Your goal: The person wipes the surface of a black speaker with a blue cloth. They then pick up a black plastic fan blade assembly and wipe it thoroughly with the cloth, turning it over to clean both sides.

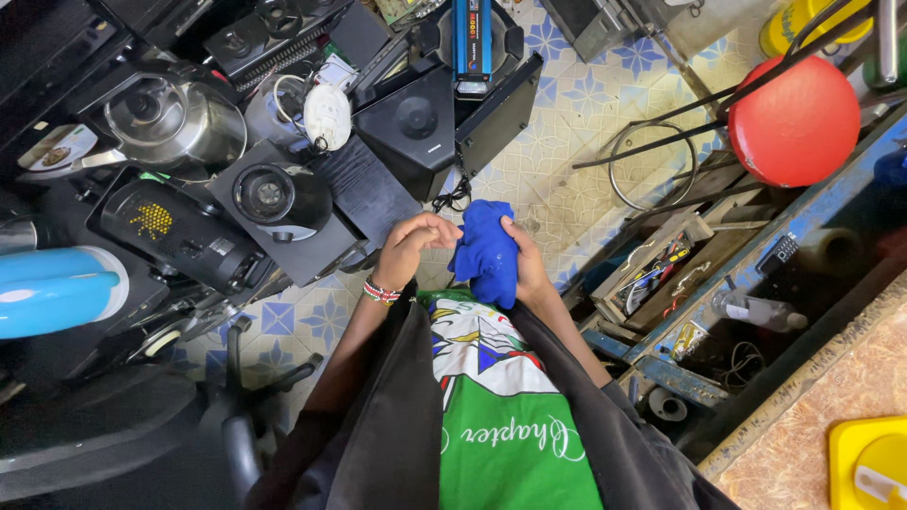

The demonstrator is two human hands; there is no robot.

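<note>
1. Head view: both hands meet in front of the person's chest, above the floor. The right hand (531,269) is closed around a bunched blue cloth (487,250), soft and crumpled. The left hand (408,247) has its fingers curled in beside the cloth's upper edge; I cannot tell whether they pinch it. A beaded band (380,291) circles the left wrist.
2. Head view, left side: black speaker boxes (425,123) with round cones crowd the floor, close under the hands. Beside them sit a shiny metal kettle (170,118), a white oval plug unit (327,115) and a smooth light-blue curved casing (57,288).
3. Head view, right side: a blue metal rack (756,264), worn and scratched, holds loose tools. Above it hangs a round red ball-shaped thing (794,121). A wire ring (652,170) lies on the patterned floor tiles (576,104). A yellow plastic lid (869,463) sits in the corner.
</note>
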